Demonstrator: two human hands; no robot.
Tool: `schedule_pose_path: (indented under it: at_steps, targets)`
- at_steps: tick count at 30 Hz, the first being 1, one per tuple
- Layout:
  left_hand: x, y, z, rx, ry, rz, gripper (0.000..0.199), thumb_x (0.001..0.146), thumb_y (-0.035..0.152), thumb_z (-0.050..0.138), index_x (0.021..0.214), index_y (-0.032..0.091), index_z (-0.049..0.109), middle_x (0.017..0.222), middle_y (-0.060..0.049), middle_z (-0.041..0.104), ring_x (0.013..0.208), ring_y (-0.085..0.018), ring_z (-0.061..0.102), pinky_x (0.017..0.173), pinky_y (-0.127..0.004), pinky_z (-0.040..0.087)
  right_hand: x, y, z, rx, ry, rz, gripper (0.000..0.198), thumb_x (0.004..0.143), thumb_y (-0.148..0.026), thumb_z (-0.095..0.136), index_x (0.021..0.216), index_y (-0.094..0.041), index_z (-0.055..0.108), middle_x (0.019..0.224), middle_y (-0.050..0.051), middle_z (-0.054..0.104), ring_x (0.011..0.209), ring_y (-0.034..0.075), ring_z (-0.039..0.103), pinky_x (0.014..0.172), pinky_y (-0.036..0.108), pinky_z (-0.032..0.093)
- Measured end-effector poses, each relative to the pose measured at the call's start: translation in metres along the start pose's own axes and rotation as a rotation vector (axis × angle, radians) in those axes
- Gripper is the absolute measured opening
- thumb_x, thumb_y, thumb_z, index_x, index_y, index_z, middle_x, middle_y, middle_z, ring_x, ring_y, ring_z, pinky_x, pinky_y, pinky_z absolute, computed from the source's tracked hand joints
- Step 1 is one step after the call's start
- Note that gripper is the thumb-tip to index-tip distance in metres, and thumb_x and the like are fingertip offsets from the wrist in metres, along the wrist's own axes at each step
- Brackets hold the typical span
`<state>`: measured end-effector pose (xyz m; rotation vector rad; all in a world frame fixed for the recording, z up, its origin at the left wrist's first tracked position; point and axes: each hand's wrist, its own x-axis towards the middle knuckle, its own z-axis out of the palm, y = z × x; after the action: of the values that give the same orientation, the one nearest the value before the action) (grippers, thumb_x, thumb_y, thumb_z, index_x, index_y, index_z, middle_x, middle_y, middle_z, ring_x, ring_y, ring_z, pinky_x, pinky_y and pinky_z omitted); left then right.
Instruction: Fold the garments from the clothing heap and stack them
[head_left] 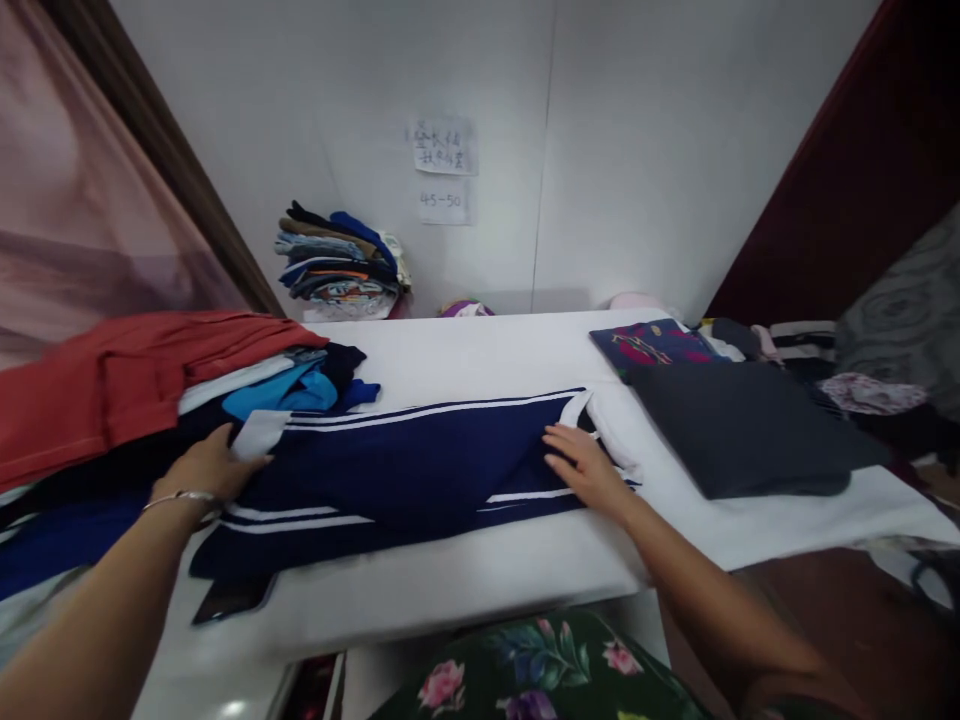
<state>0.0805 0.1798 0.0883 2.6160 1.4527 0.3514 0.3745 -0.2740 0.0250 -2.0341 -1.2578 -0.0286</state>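
Observation:
A navy garment (420, 460) with white stripes lies as a long folded strip across the white table. At its left end, beside a white patch (261, 434), my left hand (206, 468) touches the cloth, thumb and forefinger spread apart. A bracelet circles that wrist. My right hand (589, 470) rests on the right end, its fingers stretched out over the navy cloth and a white band. White cloth (611, 435) shows just beyond those fingers. A dark phone (234, 598) sits partly under the garment's lower left edge.
Piled clothes lie at the left, a red garment (142, 375) on top. A folded stack (341, 260) stands at the back. To the right are a dark grey folded garment (750, 425) and a patterned one (652, 343). Paper notes (444, 147) hang on the wall.

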Motion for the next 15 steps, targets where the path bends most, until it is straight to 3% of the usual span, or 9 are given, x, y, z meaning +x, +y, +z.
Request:
schedule_pose_path:
  at_steps: [2,4,7,11,15]
  targets:
    - [-0.008,0.024,-0.002,0.085,0.061,-0.040,0.059,0.070,0.056,0.054,0.121,0.029,0.046,0.125,-0.007,0.061,0.112,-0.039,0.056,0.087,-0.059,0.049,-0.003,0.029,-0.025,-0.062,0.136,0.174,0.039,0.089,-0.038,0.046,0.117,-0.019,0.066,0.122,0.011,0.064,0.116,0.024,0.056,0.101,0.040,0.041]
    - [-0.021,0.064,0.003,0.021,0.123,0.107,0.050,0.077,0.052,0.048,0.123,0.031,0.047,0.130,-0.004,0.057,0.120,-0.033,0.052,0.099,-0.052,0.044,-0.004,0.055,-0.045,-0.149,0.163,0.374,0.040,0.088,-0.037,0.047,0.116,-0.016,0.066,0.117,0.011,0.066,0.103,0.024,0.062,0.092,0.038,0.047]
    - [-0.048,0.143,0.024,-0.159,0.065,0.356,0.042,0.081,0.046,0.047,0.119,0.030,0.052,0.130,-0.002,0.058,0.122,-0.024,0.052,0.107,-0.038,0.040,-0.004,0.082,-0.057,-0.222,0.074,0.587,0.044,0.086,-0.040,0.050,0.119,-0.014,0.064,0.106,0.011,0.069,0.090,0.023,0.065,0.083,0.035,0.048]
    - [-0.086,0.250,0.062,-0.323,-0.141,0.663,0.037,0.082,0.038,0.051,0.116,0.024,0.059,0.128,-0.003,0.060,0.121,-0.020,0.052,0.108,-0.031,0.038,-0.003,0.096,-0.049,-0.110,0.029,0.676,0.049,0.081,-0.044,0.058,0.119,-0.014,0.064,0.094,0.010,0.071,0.087,0.023,0.064,0.081,0.033,0.047]
    - [-0.114,0.337,0.091,-0.407,-0.290,0.860,0.035,0.085,0.033,0.052,0.117,0.022,0.061,0.126,-0.003,0.060,0.119,-0.019,0.053,0.106,-0.030,0.039,-0.007,0.103,-0.040,0.091,0.073,0.683,0.051,0.081,-0.044,0.059,0.121,-0.012,0.062,0.098,0.011,0.071,0.089,0.022,0.065,0.081,0.033,0.048]
